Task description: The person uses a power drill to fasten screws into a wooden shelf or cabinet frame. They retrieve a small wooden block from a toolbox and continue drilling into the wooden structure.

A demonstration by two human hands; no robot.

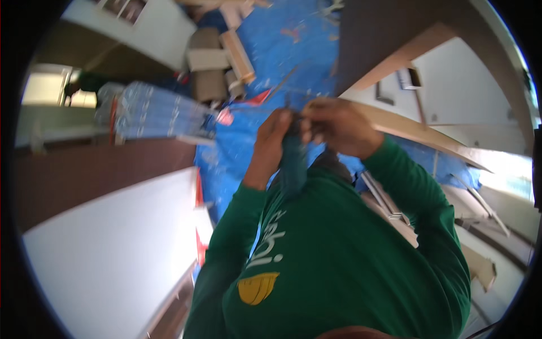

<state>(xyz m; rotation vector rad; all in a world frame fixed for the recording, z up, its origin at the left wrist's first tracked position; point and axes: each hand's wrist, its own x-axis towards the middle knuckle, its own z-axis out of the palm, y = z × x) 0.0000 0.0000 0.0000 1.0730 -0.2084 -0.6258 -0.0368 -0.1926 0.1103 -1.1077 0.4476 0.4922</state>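
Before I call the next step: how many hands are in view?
2. The left hand grips a teal handheld tool; the right hand is at the tool's upper end, its exact grip blurred. No third hand shows, though one could be hidden.

Our deep green long-sleeved top [339, 243], printed in white and yellow

We see loosely creased cloth in one plain colour, with the left sleeve [223, 248] and the right sleeve [409, 175] matching the body down to the cuffs. Rounded white lettering [269, 242] marks the front, and close to it sits a yellow emblem [258, 287] shaped like a hard hat, crossed by thin dark lines. Beyond the hem we make out some dark greyish clothing [332, 163], too blurred to identify. Our left hand [270, 144] and right hand [343, 125] are bare.
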